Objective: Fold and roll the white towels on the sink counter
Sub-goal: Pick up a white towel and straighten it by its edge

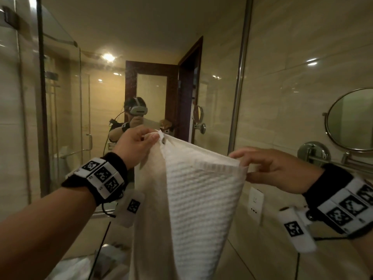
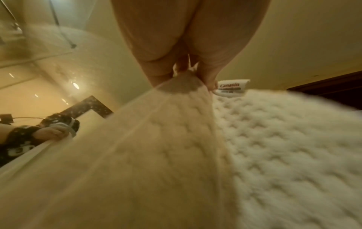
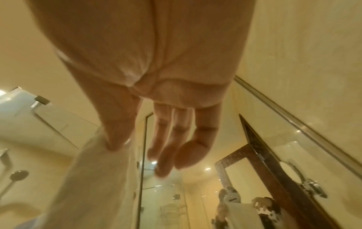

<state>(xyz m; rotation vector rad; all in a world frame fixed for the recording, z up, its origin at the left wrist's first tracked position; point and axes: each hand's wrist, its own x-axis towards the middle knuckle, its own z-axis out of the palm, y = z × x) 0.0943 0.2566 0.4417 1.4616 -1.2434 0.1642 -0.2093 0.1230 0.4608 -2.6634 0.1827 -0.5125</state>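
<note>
A white waffle-weave towel (image 1: 201, 199) hangs in the air in front of the wall mirror, held up by its top edge. My left hand (image 1: 154, 138) pinches the towel's top left corner, next to a small sewn label (image 2: 231, 88). In the left wrist view the towel (image 2: 156, 155) drops from the pinched fingers of my left hand (image 2: 188, 74). My right hand (image 1: 243, 165) pinches the top right corner between thumb and forefinger. In the right wrist view my thumb (image 3: 115, 144) presses on the towel (image 3: 94, 178) while the other fingers (image 3: 182, 148) stretch out loosely.
A large wall mirror (image 1: 141, 87) faces me and reflects a person with a headset. A round swing-arm mirror (image 1: 351, 120) sticks out at the right, above a wall socket (image 1: 255, 201). A glass shower door (image 1: 60, 118) stands at the left. White cloth (image 1: 76, 267) lies low at the left.
</note>
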